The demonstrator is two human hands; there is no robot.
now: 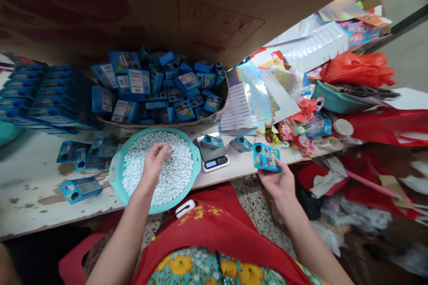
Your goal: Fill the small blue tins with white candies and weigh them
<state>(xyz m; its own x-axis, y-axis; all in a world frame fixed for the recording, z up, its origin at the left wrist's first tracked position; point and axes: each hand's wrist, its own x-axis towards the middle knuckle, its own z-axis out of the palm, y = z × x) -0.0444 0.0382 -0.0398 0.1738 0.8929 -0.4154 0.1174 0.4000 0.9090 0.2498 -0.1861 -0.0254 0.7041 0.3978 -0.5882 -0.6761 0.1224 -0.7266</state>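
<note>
My left hand (156, 159) is over a turquoise basin (113, 173) filled with small white pellet-like pieces (177, 178). Its fingers are curled together, and whatever they hold is hidden. Out to the right, my right hand (277, 181) grips a small blue printed candy box (266, 157) by its lower side, beyond the front edge of the table. Between the two hands a small digital scale (214, 160) carries another blue box (211, 141). One more blue box (241, 144) lies tilted just right of the scale.
A cardboard carton (160, 125) heaped with blue boxes stands behind the basin. Stacked blue boxes (50, 93) fill the far left, with several loose ones (82, 188) nearer. Shiny sheets (257, 93), a bowl (337, 100) and red plastic (361, 69) crowd the right. Large cardboard (150, 9) overhangs the back.
</note>
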